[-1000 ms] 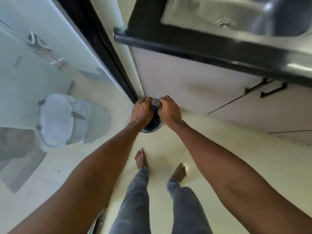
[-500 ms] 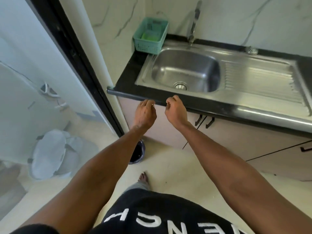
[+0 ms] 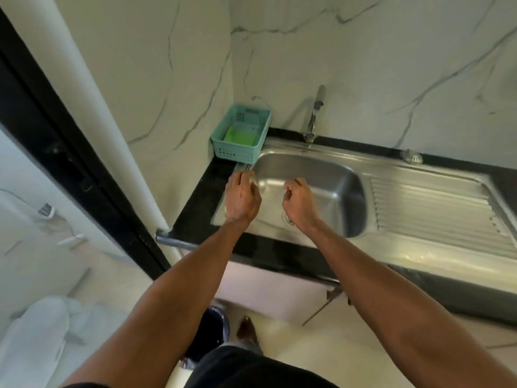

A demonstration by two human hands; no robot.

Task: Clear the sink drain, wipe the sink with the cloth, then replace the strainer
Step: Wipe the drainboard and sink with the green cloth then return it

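Note:
My left hand (image 3: 242,198) hovers over the left rim of the steel sink (image 3: 330,175), fingers loosely spread and holding nothing. Over the basin's front, my right hand (image 3: 299,203) has its fingers loosely curled, with nothing seen in them. It covers most of the drain (image 3: 286,219); only an edge of it shows by the wrist. The round metal strainer (image 3: 411,157) lies on the counter behind the draining board. A green cloth or sponge (image 3: 239,135) rests inside the teal basket (image 3: 237,154) at the sink's back left corner.
The tap (image 3: 314,116) rises behind the basin against the marbled wall. The ribbed draining board (image 3: 430,208) extends to the right. A dark bin (image 3: 209,331) stands on the floor below the counter's left end, by my foot. A glass door with a black frame (image 3: 70,169) is on the left.
I have straightened up from the floor bin. Both hands rose from the bin, past the counter edge, to over the sink basin, and the view lifted to the sink and wall.

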